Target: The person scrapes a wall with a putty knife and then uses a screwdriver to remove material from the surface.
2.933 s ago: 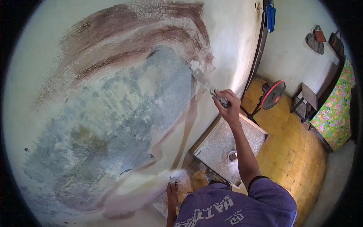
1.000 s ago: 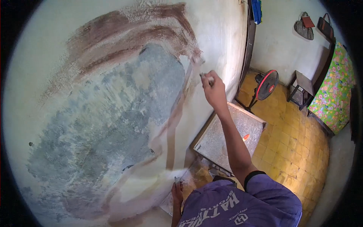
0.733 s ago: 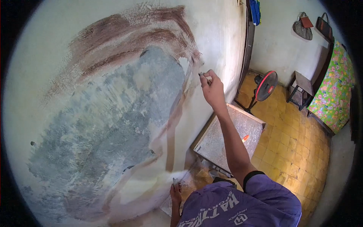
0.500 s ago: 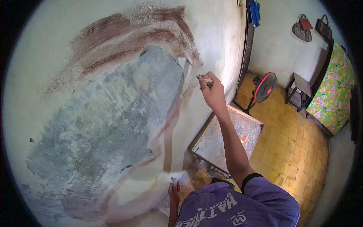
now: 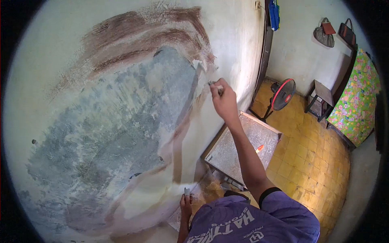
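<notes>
My right hand [image 5: 224, 99] is raised at the wall, its fingers closed round the handle of a small scraper [image 5: 210, 83] whose end is near the wall surface. Beside it is the right edge of a large grey patch [image 5: 121, 121] on the pale wall, with brown strokes [image 5: 117, 34] above it. Low in the view, my left hand [image 5: 186, 205] is closed on a small flat grey blade [image 5: 187, 191], held upright near the wall.
A table [image 5: 231, 150] with an orange-handled tool [image 5: 259, 148] stands below my right arm. Beyond are a fan [image 5: 283, 95], a small wooden stool [image 5: 320, 97], a flowered green cloth [image 5: 356, 97] and bags [image 5: 324, 36] hanging on the far wall.
My right hand has shifted slightly left and down along the wall with the scraper. My left hand has barely moved.
</notes>
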The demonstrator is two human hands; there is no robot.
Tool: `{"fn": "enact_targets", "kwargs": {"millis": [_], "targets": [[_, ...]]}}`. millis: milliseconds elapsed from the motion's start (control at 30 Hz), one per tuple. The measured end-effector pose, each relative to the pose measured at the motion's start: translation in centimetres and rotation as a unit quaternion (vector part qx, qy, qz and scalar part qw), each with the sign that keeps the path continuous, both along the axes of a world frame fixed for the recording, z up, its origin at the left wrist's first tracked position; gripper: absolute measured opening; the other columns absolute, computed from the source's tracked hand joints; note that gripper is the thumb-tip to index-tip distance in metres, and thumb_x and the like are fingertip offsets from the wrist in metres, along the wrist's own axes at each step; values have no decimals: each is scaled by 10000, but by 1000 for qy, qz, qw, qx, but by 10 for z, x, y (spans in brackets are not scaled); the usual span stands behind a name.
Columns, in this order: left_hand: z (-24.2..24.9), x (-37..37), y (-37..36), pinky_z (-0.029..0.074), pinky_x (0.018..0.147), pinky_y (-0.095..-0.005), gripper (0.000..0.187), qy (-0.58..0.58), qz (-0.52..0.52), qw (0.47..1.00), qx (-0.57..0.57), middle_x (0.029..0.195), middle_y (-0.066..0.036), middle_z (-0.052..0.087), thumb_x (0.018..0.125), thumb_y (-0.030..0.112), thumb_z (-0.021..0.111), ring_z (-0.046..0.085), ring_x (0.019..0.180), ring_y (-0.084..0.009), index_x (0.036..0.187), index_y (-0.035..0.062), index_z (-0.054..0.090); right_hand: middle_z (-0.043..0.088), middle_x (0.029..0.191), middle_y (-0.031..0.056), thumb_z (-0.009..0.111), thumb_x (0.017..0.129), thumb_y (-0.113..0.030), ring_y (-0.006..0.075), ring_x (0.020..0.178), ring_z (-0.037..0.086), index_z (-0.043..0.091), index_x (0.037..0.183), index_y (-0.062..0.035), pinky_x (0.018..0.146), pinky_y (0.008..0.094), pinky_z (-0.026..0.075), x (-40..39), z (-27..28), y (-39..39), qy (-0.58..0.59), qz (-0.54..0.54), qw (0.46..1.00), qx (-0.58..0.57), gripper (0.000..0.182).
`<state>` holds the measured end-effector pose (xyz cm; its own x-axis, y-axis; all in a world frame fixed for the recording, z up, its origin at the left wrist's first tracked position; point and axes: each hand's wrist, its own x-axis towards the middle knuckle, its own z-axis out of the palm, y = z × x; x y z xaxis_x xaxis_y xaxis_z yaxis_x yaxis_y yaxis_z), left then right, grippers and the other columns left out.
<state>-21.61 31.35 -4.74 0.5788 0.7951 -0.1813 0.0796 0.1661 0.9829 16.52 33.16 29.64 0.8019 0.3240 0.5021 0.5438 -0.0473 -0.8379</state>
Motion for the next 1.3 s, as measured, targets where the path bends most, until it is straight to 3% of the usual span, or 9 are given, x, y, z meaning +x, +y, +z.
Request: {"fn": "enact_targets", "kwargs": {"millis": [33, 133, 233, 700, 800, 833, 1033, 1100, 1300], "targets": [[-3, -2, -2, 358, 617, -269, 400, 0, 2, 1000, -6, 744, 14, 481, 1017, 397, 486, 434, 667, -98, 1007, 11, 589, 625, 702, 243, 596, 949, -202, 397, 663, 651, 569, 965, -27, 614, 453, 479, 5, 5, 1, 31, -10, 999, -15, 178], [-2, -6, -5, 368, 622, -273, 409, 24, 3, 1000, -9, 748, 18, 488, 1020, 406, 484, 436, 664, -94, 1013, 11, 592, 582, 623, 146, 609, 953, -182, 184, 532, 523, 564, 976, 0, 536, 356, 423, -4, 1, -3, -12, 2, 1000, -1, 189], [-1, -8, -6, 379, 632, -273, 417, 0, 7, 1000, -8, 749, 20, 493, 1018, 416, 487, 436, 663, -91, 1013, 14, 595, 631, 723, 255, 599, 946, -192, 400, 669, 651, 575, 967, -20, 610, 454, 478, -11, -3, -7, 8, 25, 1000, -3, 176], [-4, -20, -8, 377, 595, -275, 376, 46, 2, 999, 14, 731, 7, 495, 1042, 357, 448, 442, 647, -99, 987, 13, 586, 632, 761, 257, 599, 936, -190, 432, 704, 625, 558, 955, -23, 646, 463, 478, 29, -25, 13, 15, -8, 1000, 13, 172], [-10, -17, -1, 373, 589, -277, 360, 44, 11, 999, -1, 718, 4, 493, 1043, 346, 452, 441, 638, -104, 983, 14, 578, 541, 602, 117, 585, 966, -159, 131, 548, 480, 532, 959, -19, 532, 342, 415, -6, -31, 3, -6, 18, 1000, 7, 150], [-13, -16, -2, 374, 591, -277, 358, 42, 17, 999, -10, 720, 5, 495, 1040, 347, 458, 444, 640, -105, 984, 15, 579, 625, 737, 239, 591, 945, -185, 407, 656, 617, 552, 947, -2, 616, 437, 475, -9, -24, 1, 5, -3, 1000, -17, 187], [33, -6, -9, 379, 619, -298, 394, 49, -13, 998, 30, 726, 3, 475, 1032, 393, 443, 432, 656, -112, 925, 36, 571, 620, 745, 223, 608, 933, -198, 375, 640, 623, 546, 936, -18, 607, 424, 475, 19, -25, 11, 44, 7, 999, 15, 189], [5, -5, -9, 374, 616, -297, 387, -13, 25, 1000, 4, 730, 2, 473, 1034, 383, 441, 431, 658, -111, 908, 37, 559, 616, 741, 219, 603, 938, -203, 346, 639, 616, 545, 937, -9, 621, 424, 472, 2, -36, 6, 25, 32, 999, 8, 202], [12, -3, -1, 371, 611, -246, 299, -3, 0, 1000, -14, 786, 23, 490, 1027, 299, 503, 437, 687, -84, 1041, 12, 587, 612, 723, 213, 599, 938, -191, 302, 588, 584, 558, 923, -4, 596, 409, 458, 32, -33, 8, 51, 37, 998, 31, 192]]}}
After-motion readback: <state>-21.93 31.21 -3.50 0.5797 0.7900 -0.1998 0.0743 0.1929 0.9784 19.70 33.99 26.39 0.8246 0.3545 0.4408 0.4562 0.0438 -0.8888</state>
